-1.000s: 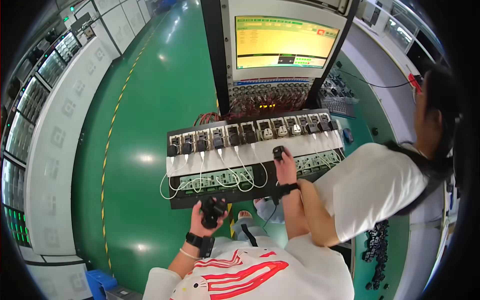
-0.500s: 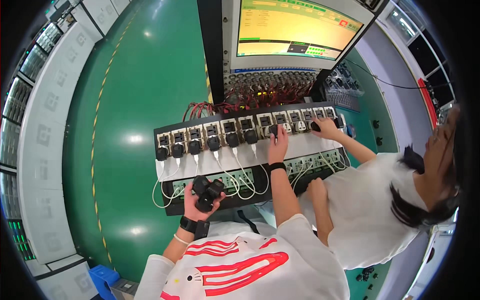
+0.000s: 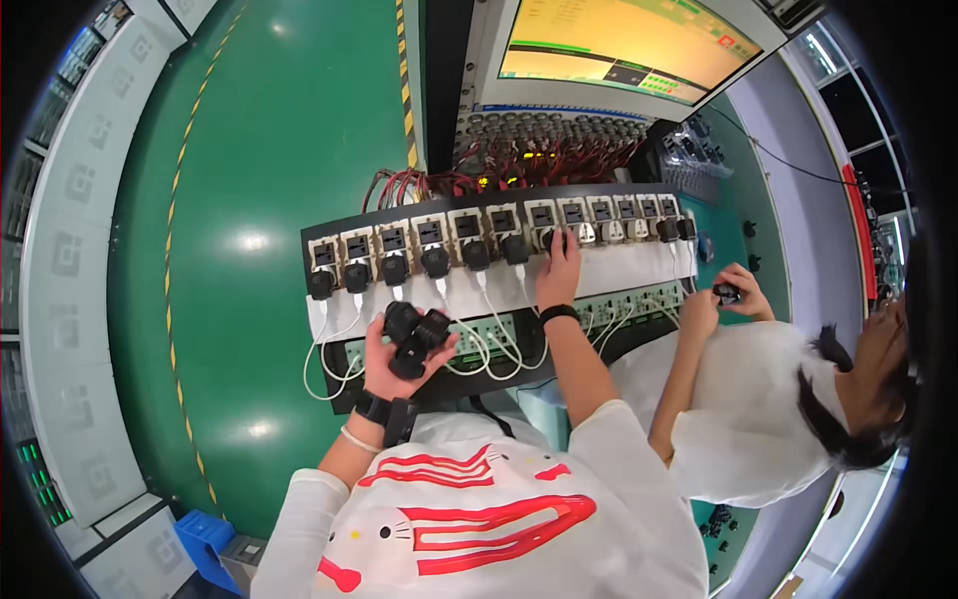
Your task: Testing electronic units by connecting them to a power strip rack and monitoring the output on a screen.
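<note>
Left hand (image 3: 391, 351) is curled around a small clutch of black plug adapters (image 3: 414, 337), three or so, held just on the near side of the socket board (image 3: 499, 262). Right hand (image 3: 559, 270) is stretched out to the far row of sockets (image 3: 544, 216), fingers down on one about two-thirds along to the right; can't honestly tell if there's an adapter pinched under them or if they're just pressing on the socket face.

Sockets to the left of my right hand already have black adapters (image 3: 435, 262) seated with white cables (image 3: 479, 329) trailing toward me, so I'd say I'm partway down the row, filling it left to right. Next move as I see it: pull one adapter out of the left-hand bunch, line its pins up square with an open socket and push straight in.

On my right a co-worker in a white top has both hands (image 3: 726, 298) around something small and dark. Beyond the board there's a yellow monitor (image 3: 629, 50) and a tangle of red wiring (image 3: 439, 185); green floor (image 3: 249, 180) off to the left.
</note>
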The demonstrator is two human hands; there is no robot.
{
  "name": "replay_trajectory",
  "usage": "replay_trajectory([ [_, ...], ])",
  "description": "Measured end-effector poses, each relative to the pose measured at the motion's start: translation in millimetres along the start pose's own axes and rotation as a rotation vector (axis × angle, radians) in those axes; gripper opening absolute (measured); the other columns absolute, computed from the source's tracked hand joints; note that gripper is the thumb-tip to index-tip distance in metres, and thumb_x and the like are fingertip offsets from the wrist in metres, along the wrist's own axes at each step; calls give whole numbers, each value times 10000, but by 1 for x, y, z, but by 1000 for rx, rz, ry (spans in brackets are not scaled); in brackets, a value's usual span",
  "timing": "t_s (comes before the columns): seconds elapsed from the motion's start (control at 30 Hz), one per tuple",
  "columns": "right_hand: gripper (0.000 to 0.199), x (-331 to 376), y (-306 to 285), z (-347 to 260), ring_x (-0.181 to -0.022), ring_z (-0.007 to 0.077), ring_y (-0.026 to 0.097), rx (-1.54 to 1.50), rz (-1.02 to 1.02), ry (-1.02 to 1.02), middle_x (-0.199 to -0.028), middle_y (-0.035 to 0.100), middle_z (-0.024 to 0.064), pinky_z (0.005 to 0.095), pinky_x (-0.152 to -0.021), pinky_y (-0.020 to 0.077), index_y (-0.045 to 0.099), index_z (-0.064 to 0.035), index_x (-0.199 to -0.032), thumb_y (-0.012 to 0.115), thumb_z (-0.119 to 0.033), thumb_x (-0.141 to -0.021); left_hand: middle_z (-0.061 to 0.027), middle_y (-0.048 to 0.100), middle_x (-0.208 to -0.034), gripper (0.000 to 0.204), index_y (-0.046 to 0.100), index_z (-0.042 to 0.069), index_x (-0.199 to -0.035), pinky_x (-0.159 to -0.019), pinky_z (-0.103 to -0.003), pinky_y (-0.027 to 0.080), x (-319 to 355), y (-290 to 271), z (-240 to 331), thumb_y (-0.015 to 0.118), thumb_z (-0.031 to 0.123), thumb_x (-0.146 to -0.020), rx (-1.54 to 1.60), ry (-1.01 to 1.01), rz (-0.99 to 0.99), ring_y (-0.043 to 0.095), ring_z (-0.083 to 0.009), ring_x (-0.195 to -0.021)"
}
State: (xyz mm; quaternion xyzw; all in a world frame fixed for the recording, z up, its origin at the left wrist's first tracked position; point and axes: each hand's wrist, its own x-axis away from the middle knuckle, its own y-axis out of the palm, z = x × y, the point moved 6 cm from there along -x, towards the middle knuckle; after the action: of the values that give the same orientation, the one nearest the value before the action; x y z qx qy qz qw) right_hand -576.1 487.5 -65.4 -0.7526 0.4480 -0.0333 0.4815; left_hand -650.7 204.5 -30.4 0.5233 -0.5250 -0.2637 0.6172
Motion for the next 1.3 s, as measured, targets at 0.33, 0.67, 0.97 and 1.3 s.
replay_trajectory([
  [0.33, 493, 55, -49, -104, -696, 170, 593, -497, -515, 312, -879, 608, 73, 293, -685, 478, 424, -87, -1365, 540, -211, -901, -164, 444, -1362, 562, 554, 51, -1158, -1010, -512, 405, -18, 11, -4, 478, 519, -855, -84, 106, 19, 430, -402, -1235],
  [0.67, 421, 40, -54, -68, -780, 119, 560, -887, -406, 443, -819, 574, 43, 267, -705, 466, 517, -42, -1276, 574, -142, -872, -152, 403, -1400, 629, 504, 24, -1201, -909, -522, 480, -20, 3, -27, 448, 548, -858, -235, -60, -110, 436, -385, -1252],
  [0.97, 426, -56, -47, 72, -945, 363, 556, 51, -181, 199, -1075, 564, 215, 395, -805, 464, 512, -61, -1290, 552, -85, -866, -94, 505, -1041, 644, 468, 50, -1226, -504, -273, 399, -3, 1, -22, 418, 591, -881, -182, -137, -71, 409, -157, -638],
  [1.3, 466, -49, -32, 60, -987, 401, 526, 201, -173, 95, -1110, 550, 234, 431, -854, 439, 498, -65, -1294, 535, -7, -833, -63, 527, -971, 541, 468, 58, -1231, -552, -283, 417, -7, 1, -15, 428, 500, -922, -416, -9, -71, 463, -144, -668],
])
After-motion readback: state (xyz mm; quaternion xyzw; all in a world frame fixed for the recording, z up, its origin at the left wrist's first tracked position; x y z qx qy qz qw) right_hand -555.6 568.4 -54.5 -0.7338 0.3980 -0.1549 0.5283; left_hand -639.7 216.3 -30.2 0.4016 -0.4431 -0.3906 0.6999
